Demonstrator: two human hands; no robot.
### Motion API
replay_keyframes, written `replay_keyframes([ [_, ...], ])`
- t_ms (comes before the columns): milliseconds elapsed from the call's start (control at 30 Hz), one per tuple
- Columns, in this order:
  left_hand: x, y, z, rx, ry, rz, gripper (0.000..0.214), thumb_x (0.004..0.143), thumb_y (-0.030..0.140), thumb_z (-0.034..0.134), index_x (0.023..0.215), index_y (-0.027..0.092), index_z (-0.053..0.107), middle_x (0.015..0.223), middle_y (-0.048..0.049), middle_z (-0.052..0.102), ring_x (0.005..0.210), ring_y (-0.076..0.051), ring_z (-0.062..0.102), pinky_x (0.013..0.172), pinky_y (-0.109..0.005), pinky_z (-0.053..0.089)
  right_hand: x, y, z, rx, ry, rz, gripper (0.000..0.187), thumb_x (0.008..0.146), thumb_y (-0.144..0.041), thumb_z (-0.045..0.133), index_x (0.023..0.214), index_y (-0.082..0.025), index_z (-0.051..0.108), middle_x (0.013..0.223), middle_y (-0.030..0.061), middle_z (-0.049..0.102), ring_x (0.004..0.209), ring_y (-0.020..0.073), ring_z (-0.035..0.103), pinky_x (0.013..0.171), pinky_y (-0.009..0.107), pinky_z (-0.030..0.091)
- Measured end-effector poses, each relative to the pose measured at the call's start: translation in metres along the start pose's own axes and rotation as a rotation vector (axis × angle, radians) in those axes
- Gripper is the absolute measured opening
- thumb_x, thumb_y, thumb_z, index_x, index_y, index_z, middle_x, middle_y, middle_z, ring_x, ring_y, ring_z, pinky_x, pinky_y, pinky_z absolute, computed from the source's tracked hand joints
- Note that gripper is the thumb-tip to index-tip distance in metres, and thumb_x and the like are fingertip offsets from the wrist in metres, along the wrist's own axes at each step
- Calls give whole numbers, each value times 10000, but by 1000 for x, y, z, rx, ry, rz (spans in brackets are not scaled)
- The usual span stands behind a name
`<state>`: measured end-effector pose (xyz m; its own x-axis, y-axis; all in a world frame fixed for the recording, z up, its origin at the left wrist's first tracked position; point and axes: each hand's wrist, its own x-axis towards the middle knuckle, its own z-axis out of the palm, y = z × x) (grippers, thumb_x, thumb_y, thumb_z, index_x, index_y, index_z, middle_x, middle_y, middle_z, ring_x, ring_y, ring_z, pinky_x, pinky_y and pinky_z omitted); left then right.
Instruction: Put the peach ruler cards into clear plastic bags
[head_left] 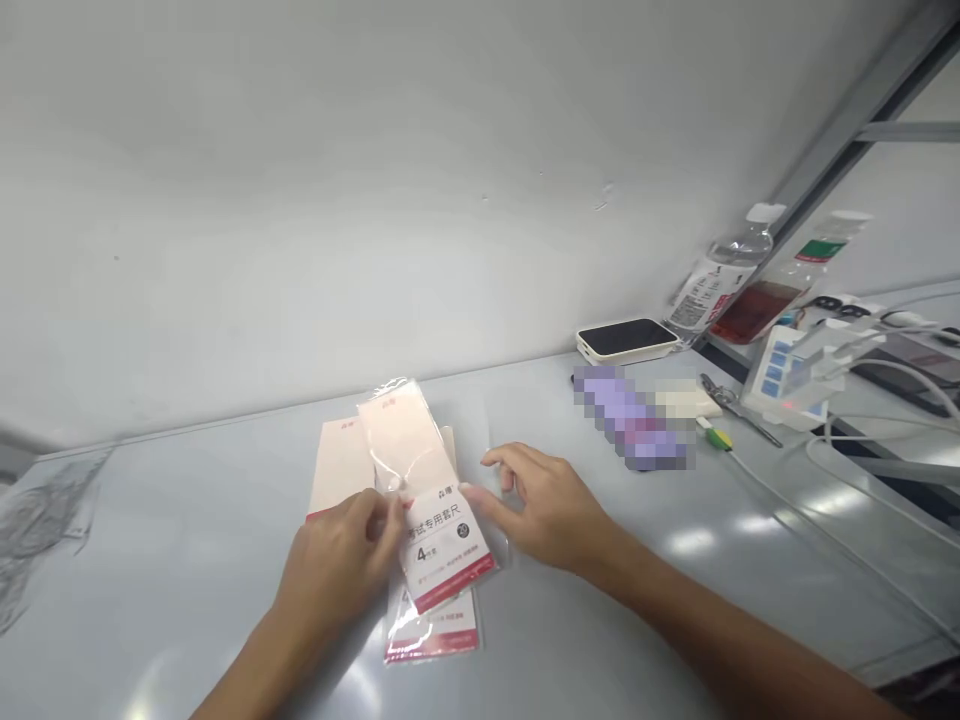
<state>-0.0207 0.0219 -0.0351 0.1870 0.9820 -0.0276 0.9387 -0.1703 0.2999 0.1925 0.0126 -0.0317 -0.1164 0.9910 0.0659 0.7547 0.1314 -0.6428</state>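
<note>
A ruler-set packet [448,560], a white and red printed card in a clear sleeve, lies tilted on top of a loose pile of similar packets. My left hand [341,550] is closed at its left edge, thumb and forefinger pinching there. At its upper right corner, the thumb of my right hand [544,505] touches or nearly touches it, with the other fingers bent and apart. Beneath it, a second packet [435,640] shows its red lower strip. Pale pink cards in sleeves, one upper [405,435] and one left [337,460], stick out behind my left hand.
On the grey table [202,520], a crumpled clear plastic bag [45,530] lies far left. Rightward are a phone [628,340], a blurred purple item [630,415], two bottles [724,270], a power strip [787,375] and white cables [810,535]. A white wall [300,200] rises behind.
</note>
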Motion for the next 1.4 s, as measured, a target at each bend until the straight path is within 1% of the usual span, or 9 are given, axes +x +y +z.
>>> replay_keyframes([
  [133,-5,-2,7,-122,58,178,251,813,355,394,650,192,493,545,15,538,473,-109,452,472,-218,306,-2,-6,0,223,-108,128,483,715,-594,486,990,-204,561,762,16,578,629,138,510,559,257,392],
  [233,-7,-3,12,-154,37,422,189,816,279,398,705,185,519,544,14,530,462,-96,435,467,-211,311,-5,-11,6,525,-314,111,364,767,-495,481,921,-185,594,767,26,616,656,142,549,538,234,403],
  [300,-8,-2,14,-108,68,495,177,808,270,415,687,182,509,527,16,515,439,-92,414,446,-213,296,-9,-14,11,636,-381,103,299,800,-415,455,855,-163,607,737,30,626,642,139,555,522,222,401],
  [433,-11,2,18,20,228,513,127,786,296,466,760,180,511,573,3,535,448,-100,426,447,-226,298,-17,-17,17,586,-376,125,255,805,-326,432,707,-148,585,603,8,588,542,113,510,454,201,354],
  [500,-12,4,19,29,236,586,102,795,245,446,818,174,516,604,-6,547,464,-103,438,457,-228,310,-19,-18,17,539,-370,100,237,795,-297,433,671,-150,570,584,2,573,529,107,495,447,197,343],
  [633,-14,8,21,15,166,697,152,801,154,381,695,171,488,555,-3,496,450,-98,402,434,-229,276,-21,-19,15,468,-379,24,220,775,-260,427,616,-156,537,578,0,552,518,103,475,442,198,335],
  [767,-15,7,22,6,89,698,141,801,172,381,804,168,522,588,-12,515,488,-116,427,452,-240,295,-21,-16,16,436,-385,72,245,767,-251,414,553,-161,491,519,-7,497,471,94,437,400,197,297],
  [967,-14,8,23,-50,93,658,168,796,192,391,854,155,544,597,-17,546,503,-117,449,463,-238,322,-20,-11,18,476,-379,178,256,748,-301,456,545,-162,526,505,9,532,462,110,459,387,209,301],
  [1400,-21,12,28,-147,-15,563,219,775,154,373,590,178,486,461,31,430,426,-83,324,431,-222,249,-24,-13,16,427,-411,116,280,781,-312,410,551,-169,485,525,3,506,475,107,442,400,214,293],
])
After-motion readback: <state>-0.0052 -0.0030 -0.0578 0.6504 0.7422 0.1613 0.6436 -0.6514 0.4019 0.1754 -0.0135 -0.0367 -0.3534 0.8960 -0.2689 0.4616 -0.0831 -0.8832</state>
